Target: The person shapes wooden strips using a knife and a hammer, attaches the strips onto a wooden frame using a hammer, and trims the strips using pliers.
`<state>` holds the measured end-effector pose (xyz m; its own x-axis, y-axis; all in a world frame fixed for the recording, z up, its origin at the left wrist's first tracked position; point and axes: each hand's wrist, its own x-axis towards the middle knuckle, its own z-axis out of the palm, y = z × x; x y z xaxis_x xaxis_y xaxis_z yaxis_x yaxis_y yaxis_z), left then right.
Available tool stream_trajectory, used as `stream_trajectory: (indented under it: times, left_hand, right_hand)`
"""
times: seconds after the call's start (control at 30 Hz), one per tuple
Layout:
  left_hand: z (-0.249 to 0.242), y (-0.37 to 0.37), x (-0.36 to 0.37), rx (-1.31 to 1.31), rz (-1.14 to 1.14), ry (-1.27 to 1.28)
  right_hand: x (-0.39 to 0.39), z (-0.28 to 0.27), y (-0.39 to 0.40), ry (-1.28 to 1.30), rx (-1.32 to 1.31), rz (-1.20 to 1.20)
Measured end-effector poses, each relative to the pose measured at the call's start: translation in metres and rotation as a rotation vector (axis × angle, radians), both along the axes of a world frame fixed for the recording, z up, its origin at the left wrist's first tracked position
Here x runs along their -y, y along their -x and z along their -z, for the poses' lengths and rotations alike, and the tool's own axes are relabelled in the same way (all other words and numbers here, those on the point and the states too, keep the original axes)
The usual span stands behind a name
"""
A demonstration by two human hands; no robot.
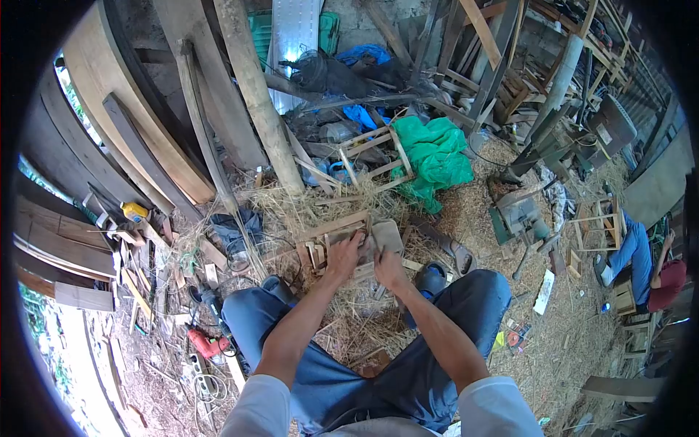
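Between my knees, low over the straw-covered ground, lies a small wooden work bench or frame [335, 224] with short wooden pieces [318, 253] at its left side. My left hand [345, 255] is closed over a wooden piece there, its fingers bent down against the wood. Just to the right, my right hand [388, 266] is closed below a flat, greyish, rounded piece [386, 235]. What exactly its fingers grip is hidden by the hand itself.
A red power drill [207, 342] lies left of my leg. Ahead are a slatted wooden frame [375, 156] and green sheeting [437, 156]. A machine [520, 218] stands right, near another person [666, 284]. Long planks [131, 109] lean at left; shavings cover the ground.
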<state>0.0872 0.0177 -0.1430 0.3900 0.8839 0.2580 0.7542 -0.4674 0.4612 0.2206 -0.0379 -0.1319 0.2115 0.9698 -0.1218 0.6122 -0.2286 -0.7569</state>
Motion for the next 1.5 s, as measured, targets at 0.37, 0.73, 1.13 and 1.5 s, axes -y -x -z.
stream_trajectory:
  times: [0.37,0.73,1.13,1.5]
  left_hand:
    - [0.031,0.002,-0.001,0.038,0.085,-0.032]
    - [0.038,0.009,-0.009,0.07,0.057,-0.095]
    - [0.036,0.003,-0.011,0.01,0.052,-0.033]
    - [0.003,-0.016,-0.012,0.217,-0.065,0.186]
  right_hand:
    - [-0.004,0.026,-0.004,-0.028,0.034,-0.044]
    - [-0.007,-0.01,0.003,0.038,-0.011,0.034]
    - [-0.007,0.034,-0.015,0.02,0.081,-0.044]
    - [-0.01,0.01,-0.041,0.029,0.024,0.257]
